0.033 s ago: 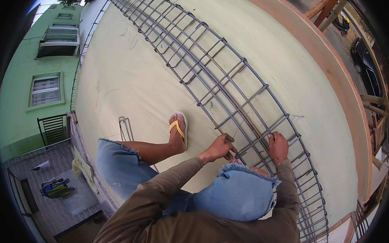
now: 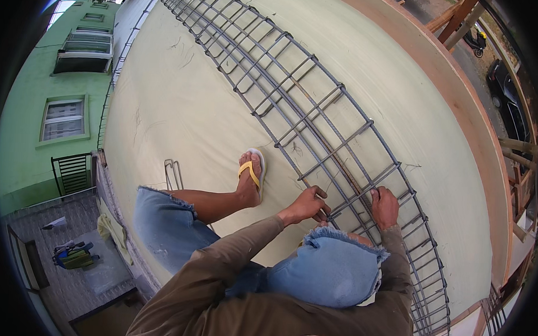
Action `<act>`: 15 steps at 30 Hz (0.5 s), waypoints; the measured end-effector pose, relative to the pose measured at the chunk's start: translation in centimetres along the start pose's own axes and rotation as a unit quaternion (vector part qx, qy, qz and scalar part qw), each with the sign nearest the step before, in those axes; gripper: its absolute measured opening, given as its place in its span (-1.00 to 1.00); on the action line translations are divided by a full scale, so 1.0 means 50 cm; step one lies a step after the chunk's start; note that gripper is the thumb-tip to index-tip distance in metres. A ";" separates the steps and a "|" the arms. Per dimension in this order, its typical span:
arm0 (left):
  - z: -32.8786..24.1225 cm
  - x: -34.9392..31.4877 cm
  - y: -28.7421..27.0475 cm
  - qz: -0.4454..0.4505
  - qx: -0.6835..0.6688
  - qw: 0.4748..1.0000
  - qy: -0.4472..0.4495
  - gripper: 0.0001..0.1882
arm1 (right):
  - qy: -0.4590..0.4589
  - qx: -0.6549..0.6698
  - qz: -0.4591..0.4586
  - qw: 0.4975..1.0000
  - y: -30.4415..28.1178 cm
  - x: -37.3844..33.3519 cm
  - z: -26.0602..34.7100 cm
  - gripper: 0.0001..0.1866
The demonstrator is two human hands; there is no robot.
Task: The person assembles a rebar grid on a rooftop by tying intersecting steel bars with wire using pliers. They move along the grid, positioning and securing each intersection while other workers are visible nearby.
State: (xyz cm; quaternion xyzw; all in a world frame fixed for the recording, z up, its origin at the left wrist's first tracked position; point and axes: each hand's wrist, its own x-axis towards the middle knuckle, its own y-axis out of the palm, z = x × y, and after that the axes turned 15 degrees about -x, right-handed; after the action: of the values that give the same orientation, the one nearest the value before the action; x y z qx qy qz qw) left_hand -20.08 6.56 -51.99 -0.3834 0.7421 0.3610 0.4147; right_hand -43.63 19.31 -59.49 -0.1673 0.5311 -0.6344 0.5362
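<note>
A long rebar cage (image 2: 312, 121) of grey steel bars and square stirrups runs from the far left to the near right, passing beside my right knee. My left hand (image 2: 307, 205) has its fingers curled at the cage's left edge, around a stirrup bar just ahead of the knee. On the other side, my right hand (image 2: 385, 206) is closed with thumb and fingertips on a crossing bar near the cage's right edge. Fingers hide the exact spots where the bars are held. Short, thin wires (image 2: 297, 150) lie within and around the cage.
My left foot in a yellow-strapped flip-flop (image 2: 258, 173) rests on the pale sheet (image 2: 182, 111). Bent steel stirrups (image 2: 173, 173) lie by my left leg. A brown board edge (image 2: 461, 86) borders the right, with a street beyond. At left a drop leads to a tiled terrace (image 2: 102, 275).
The view has shifted slightly, and my left foot sits a little farther right. Both hands keep their places on the cage.
</note>
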 end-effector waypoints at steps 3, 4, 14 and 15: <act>-0.009 0.013 0.018 0.004 -0.019 1.000 -0.002 -0.55 | -0.016 0.008 -0.010 1.000 0.011 -0.001 0.011 -0.74; -0.014 0.011 0.026 0.003 -0.016 1.000 -0.005 -0.54 | -0.033 0.002 -0.011 0.999 0.021 -0.012 0.011 -0.75; -0.013 0.063 0.040 0.030 0.006 0.999 0.014 -0.51 | -0.044 0.041 -0.058 0.997 0.029 -0.019 0.013 -0.78; -0.012 0.070 0.050 0.034 0.009 0.999 0.002 -0.51 | -0.040 0.044 -0.052 0.997 0.033 -0.013 0.006 -0.78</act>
State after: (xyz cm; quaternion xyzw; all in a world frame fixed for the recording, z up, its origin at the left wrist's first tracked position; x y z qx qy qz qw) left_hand -23.72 6.22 -54.32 -0.3554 0.7585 0.3675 0.4042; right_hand -42.33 19.97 -60.57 -0.1964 0.4714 -0.6769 0.5301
